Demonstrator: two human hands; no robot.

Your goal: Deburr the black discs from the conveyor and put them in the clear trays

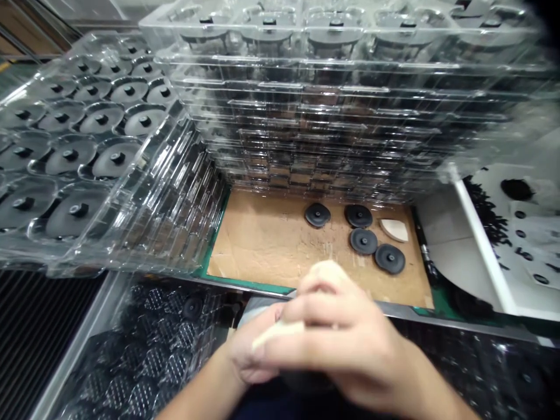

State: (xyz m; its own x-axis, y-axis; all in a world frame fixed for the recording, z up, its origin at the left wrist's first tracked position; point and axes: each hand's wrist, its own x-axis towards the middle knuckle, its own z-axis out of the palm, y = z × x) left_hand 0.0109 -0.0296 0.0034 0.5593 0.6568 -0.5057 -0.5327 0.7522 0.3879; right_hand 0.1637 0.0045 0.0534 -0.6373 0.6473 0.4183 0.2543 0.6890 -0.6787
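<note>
My two hands meet just over the front edge of the bench, blurred by motion. My right hand (345,332) has its fingers curled and pressed round a flat cream-coloured piece (277,332). Below and behind it, my left hand (251,344) is bent against the same spot; whatever it grips is mostly hidden by the right fingers. Something dark (306,380) shows under the right palm, too blurred to name. Beyond the hands lies a cardboard sheet (262,245) bearing several black oval lids with a centre knob (364,241) and a cream curved piece (395,229).
Stacked clear plastic trays (306,111) rise at the back. Another tray stack (170,192) at left holds dark lids with knobs. On the right stands a white bin (485,251) with small black parts. Below the bench edge, more dark parts lie in clear trays (144,344).
</note>
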